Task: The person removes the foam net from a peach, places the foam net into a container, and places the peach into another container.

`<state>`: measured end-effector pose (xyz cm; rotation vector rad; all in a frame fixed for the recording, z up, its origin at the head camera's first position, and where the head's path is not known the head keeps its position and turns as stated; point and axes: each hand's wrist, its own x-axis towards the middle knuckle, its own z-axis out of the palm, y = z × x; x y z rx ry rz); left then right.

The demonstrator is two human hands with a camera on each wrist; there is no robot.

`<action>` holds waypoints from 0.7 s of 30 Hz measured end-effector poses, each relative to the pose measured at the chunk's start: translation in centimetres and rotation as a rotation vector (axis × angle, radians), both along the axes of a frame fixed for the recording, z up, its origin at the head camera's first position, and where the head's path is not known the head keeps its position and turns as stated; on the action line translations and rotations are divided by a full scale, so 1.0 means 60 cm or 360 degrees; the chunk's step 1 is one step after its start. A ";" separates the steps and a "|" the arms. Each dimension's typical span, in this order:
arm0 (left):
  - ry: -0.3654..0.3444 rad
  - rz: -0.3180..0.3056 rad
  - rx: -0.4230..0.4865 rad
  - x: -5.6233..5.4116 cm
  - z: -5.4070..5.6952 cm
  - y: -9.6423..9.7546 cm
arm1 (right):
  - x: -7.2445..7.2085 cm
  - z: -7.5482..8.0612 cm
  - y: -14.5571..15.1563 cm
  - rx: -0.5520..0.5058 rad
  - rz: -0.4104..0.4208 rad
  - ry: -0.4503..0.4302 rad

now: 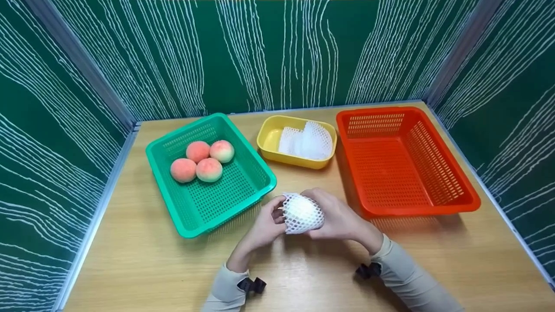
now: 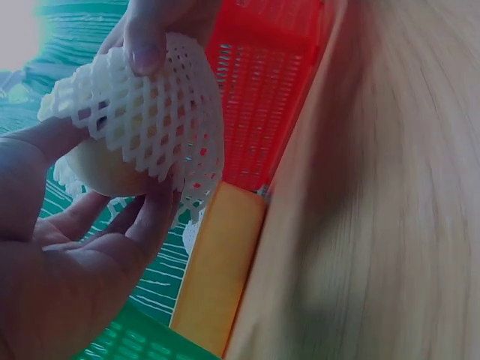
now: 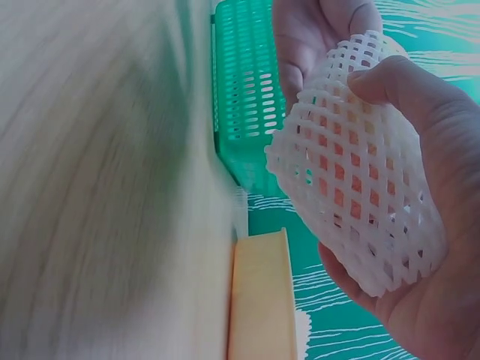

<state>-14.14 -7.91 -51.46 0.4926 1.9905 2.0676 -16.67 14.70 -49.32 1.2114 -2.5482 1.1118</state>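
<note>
A white foam fruit net (image 1: 302,213) is around a peach (image 2: 105,171), held above the table between both hands. The left wrist view shows a pale, uncovered part of the peach at one side of the net. My left hand (image 1: 265,225) grips the peach from the left, its thumb and fingers at the net's edge. From the other side my right hand (image 1: 339,216) holds the netted peach, with its thumb (image 3: 405,84) lying over the mesh. Reddish peach skin shows through the holes in the right wrist view.
Several peaches (image 1: 209,169) lie in a green basket (image 1: 243,208) at left. Behind the hands, a yellow bin (image 1: 271,134) holds more white foam nets (image 1: 310,141). A red basket (image 1: 390,173) stands at right. Green, white-streaked panels (image 1: 277,52) border the wooden table (image 1: 143,268).
</note>
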 end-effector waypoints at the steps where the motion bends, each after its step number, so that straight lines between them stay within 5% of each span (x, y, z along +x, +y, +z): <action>1: 0.0000 -0.0032 0.0018 0.000 0.000 0.000 | 0.001 0.001 0.000 0.0001 0.0007 -0.0003; 4: 0.0002 -0.0105 0.0068 -0.001 0.001 0.000 | 0.003 0.006 0.000 0.0004 0.0024 -0.0006; 12: -0.0010 -0.0105 0.0141 0.000 0.007 -0.001 | 0.006 0.020 0.004 0.0053 0.0034 -0.0055; 21: 0.0005 -0.0116 0.0175 0.002 0.008 -0.005 | 0.012 0.057 0.047 0.0080 0.0029 -0.0262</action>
